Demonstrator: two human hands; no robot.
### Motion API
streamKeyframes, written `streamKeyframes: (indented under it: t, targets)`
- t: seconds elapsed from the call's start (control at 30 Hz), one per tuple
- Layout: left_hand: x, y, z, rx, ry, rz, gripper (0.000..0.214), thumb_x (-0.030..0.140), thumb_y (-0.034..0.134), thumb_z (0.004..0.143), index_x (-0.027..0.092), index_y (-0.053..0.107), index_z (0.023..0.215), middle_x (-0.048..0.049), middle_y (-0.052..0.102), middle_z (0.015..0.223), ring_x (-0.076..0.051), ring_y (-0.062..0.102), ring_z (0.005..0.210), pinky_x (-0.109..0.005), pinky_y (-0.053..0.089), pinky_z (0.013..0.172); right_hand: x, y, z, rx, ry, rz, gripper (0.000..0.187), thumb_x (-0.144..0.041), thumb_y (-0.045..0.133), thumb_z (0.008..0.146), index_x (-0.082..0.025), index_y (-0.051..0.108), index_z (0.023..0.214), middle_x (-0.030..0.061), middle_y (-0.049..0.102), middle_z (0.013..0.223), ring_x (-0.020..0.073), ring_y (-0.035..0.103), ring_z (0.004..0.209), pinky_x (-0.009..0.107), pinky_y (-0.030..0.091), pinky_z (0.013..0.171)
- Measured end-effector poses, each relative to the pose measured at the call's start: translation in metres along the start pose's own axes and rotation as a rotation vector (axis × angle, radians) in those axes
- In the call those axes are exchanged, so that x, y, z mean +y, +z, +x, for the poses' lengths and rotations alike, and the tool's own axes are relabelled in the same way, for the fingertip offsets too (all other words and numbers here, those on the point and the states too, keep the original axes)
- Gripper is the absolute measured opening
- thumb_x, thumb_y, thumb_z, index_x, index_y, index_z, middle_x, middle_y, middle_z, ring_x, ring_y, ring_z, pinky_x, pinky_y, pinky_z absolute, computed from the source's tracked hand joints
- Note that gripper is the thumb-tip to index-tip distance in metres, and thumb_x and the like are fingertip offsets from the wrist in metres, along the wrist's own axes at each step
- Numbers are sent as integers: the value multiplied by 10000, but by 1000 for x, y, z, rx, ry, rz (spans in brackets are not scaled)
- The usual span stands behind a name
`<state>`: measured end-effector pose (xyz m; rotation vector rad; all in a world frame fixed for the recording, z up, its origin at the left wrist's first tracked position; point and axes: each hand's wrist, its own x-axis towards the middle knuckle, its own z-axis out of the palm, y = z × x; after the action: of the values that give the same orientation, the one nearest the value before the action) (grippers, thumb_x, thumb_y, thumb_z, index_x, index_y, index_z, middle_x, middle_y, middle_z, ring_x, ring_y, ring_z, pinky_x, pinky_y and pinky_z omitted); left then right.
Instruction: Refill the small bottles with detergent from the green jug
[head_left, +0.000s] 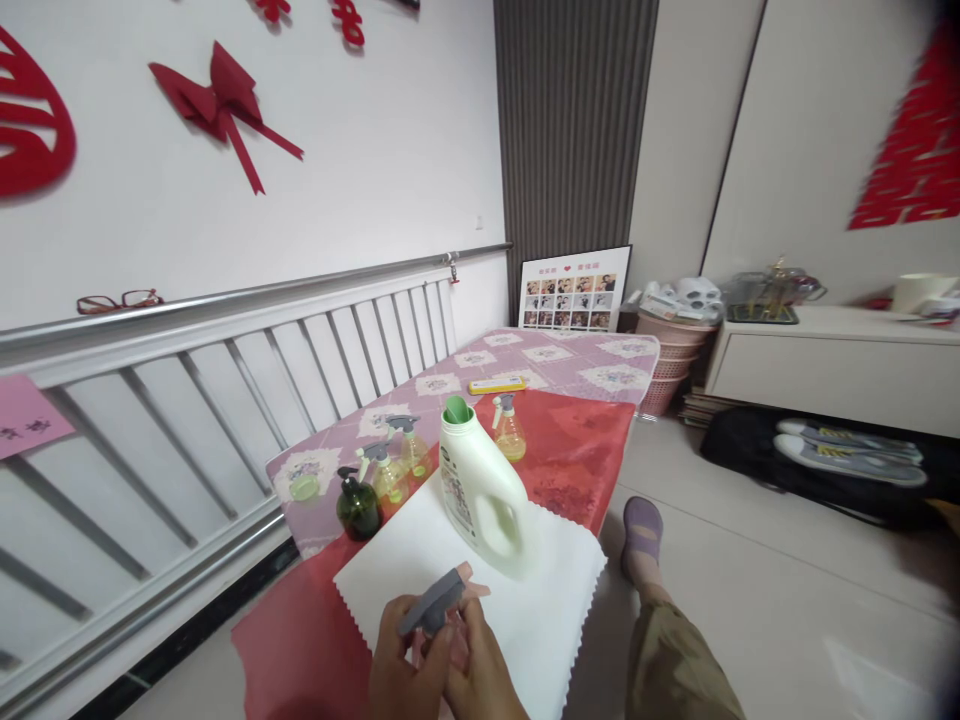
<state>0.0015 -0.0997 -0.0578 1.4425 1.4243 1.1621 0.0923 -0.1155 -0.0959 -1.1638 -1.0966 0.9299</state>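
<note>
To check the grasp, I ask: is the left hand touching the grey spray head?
Touching. The head view shows the left hand with its fingers closed around the grey spray head, with no gap between them.

Grey spray trigger head (pixel 433 603), tilted, above white cloth (pixel 540 600)

White jug (pixel 480 490) with green cap stands on a white cloth (pixel 547 610). Four small spray bottles (pixel 390 480) stand behind it; a yellow remote (pixel 496 384) lies farther back.

No legible text on bottle label (pixel 455 495) or wall cutouts (pixel 911 150)
</note>
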Motion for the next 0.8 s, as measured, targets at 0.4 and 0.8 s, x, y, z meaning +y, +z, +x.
streamKeyframes:
  t: [0.4,0.8]
  targets:
    - [-21,-10,8,-200,91,-164,313,404,622,773,230,624,1033,-42,720,994,-229,663,996,-337,499,910,-18,-8,6,-46,-43,-45,152,-287,625,781,-195,598,899,31,605,876,212,644,825,324,539,758]
    - [-29,-25,31,-518,128,-266,402,445,643,811,210,619,1136,-95,706,1168,-266,623,1123,-409,469,1000,-7,-24,7,-192,26,37,414,-142,691,670,-213,640,1074,32,678,987,226,649,924,354,523,838]
